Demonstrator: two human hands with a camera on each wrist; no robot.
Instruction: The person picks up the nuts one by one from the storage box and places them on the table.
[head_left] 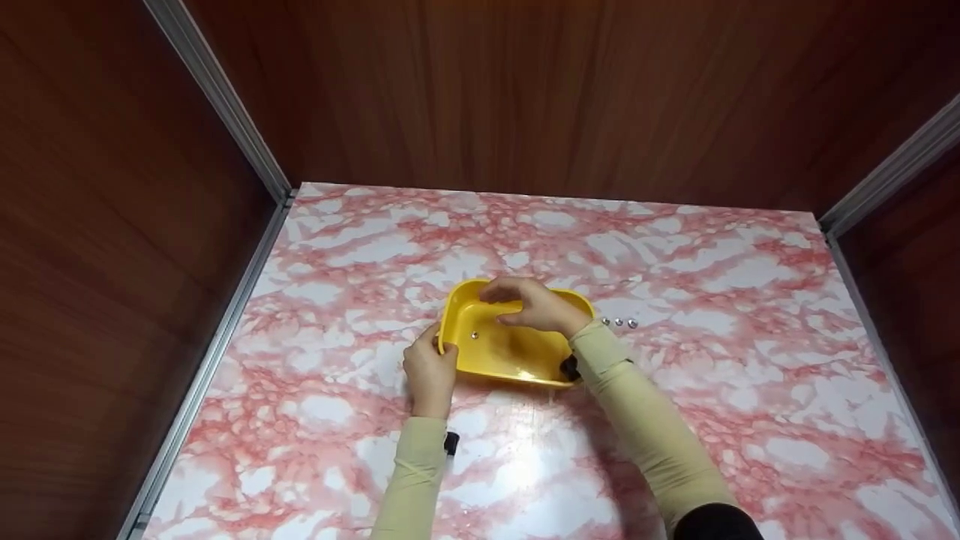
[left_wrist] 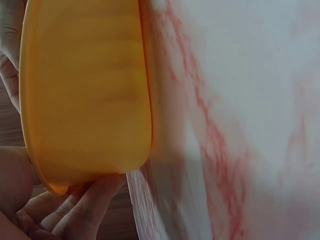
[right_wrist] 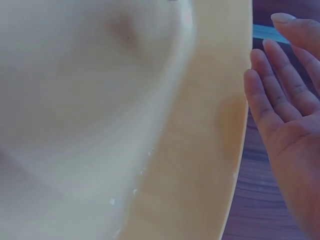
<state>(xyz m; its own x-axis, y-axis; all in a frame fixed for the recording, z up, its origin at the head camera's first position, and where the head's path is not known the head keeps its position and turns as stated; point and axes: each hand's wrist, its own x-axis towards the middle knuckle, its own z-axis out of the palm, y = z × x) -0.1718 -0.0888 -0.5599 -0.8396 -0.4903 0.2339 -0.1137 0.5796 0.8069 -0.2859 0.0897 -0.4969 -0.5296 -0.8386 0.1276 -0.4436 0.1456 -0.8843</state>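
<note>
A yellow plastic basin (head_left: 517,373) with rounded corners sits on the marbled tabletop. My left hand (head_left: 430,373) grips its left edge, thumb over the rim and fingers against the outer wall; the left wrist view shows these fingers (left_wrist: 90,205) under the basin's corner. Over the basin hovers my right hand (head_left: 536,306), fingers apart and loosely bent with nothing between them. In the right wrist view that hand (right_wrist: 295,135) shows a bare palm beside the rim. One small shiny metal piece (head_left: 475,335) lies on the basin floor, left of the right hand.
Three small shiny metal pieces (head_left: 619,322) lie in a row on the table, just right of the basin and near the right sleeve. Dark wood panels (head_left: 525,97) with metal edge strips (head_left: 225,97) enclose the table at the back and sides.
</note>
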